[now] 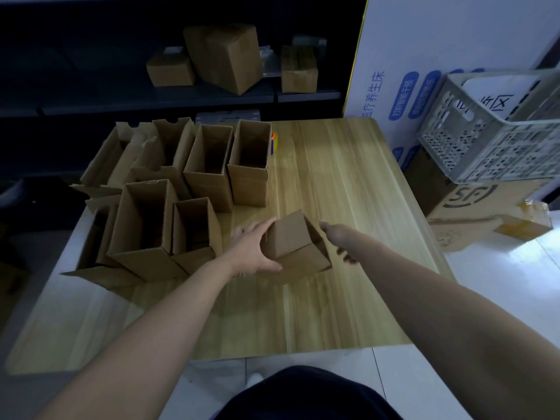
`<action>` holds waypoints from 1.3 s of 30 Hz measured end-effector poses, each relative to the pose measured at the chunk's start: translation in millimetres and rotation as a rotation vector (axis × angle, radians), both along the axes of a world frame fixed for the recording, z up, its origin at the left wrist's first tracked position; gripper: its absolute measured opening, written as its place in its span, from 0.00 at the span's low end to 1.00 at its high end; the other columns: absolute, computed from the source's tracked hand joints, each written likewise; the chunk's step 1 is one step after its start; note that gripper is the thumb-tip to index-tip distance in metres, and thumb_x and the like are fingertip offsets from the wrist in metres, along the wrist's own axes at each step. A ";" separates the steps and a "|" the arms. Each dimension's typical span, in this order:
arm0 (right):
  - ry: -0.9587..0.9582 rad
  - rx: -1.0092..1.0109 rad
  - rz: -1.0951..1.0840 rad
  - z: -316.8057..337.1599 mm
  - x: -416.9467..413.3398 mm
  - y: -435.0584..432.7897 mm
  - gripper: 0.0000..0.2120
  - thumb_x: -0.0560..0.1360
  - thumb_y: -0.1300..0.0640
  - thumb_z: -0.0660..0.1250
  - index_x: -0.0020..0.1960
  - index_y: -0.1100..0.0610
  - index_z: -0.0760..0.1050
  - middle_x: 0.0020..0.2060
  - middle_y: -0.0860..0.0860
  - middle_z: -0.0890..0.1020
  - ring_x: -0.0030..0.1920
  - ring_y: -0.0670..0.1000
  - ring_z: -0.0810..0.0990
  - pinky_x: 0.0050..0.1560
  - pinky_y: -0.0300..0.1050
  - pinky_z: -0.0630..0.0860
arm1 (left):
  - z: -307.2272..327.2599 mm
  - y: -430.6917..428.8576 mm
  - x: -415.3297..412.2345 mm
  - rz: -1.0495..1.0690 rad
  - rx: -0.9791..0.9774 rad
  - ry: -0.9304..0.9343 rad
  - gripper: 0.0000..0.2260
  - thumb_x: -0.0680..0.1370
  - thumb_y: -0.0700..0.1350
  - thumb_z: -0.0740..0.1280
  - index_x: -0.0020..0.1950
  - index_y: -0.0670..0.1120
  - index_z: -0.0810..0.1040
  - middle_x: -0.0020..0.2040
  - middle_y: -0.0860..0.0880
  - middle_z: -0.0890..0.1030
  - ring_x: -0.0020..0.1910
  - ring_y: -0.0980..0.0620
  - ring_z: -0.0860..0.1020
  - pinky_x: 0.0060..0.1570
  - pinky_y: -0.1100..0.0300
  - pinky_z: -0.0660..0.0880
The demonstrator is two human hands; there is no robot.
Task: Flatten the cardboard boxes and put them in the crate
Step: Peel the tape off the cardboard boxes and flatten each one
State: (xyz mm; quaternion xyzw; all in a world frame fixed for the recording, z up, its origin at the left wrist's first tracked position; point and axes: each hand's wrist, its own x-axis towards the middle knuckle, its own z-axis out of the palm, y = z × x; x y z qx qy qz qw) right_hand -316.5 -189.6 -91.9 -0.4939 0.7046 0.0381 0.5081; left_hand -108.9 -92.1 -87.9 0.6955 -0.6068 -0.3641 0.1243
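A small brown cardboard box (295,242) lies tilted on the wooden table (348,207), near its middle. My left hand (254,247) grips the box's left side, thumb under the near edge. At the box's right side is my right hand (336,237), fingers curled around its far face and mostly hidden. Several open upright cardboard boxes (209,171) stand packed together on the table's left half. A grey perforated plastic crate (497,128) sits tilted on a stack of boxes to the right of the table.
A large flat printed carton (418,56) leans behind the table at the right. Brown boxes with a logo (472,204) lie under the crate. Closed cardboard boxes (224,56) rest on dark shelving behind. A small orange and blue object (274,142) lies by the far boxes.
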 end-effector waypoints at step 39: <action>-0.028 -0.193 0.266 -1.6 33.7 0.2 0.23 0.76 0.51 0.67 0.64 0.64 0.70 0.40 0.51 0.74 0.39 0.49 0.73 0.35 0.40 0.69 | -14.1 1.5 -24.7 0.232 -0.268 -0.099 0.11 0.76 0.47 0.68 0.58 0.50 0.77 0.54 0.54 0.72 0.59 0.52 0.65 0.61 0.54 0.61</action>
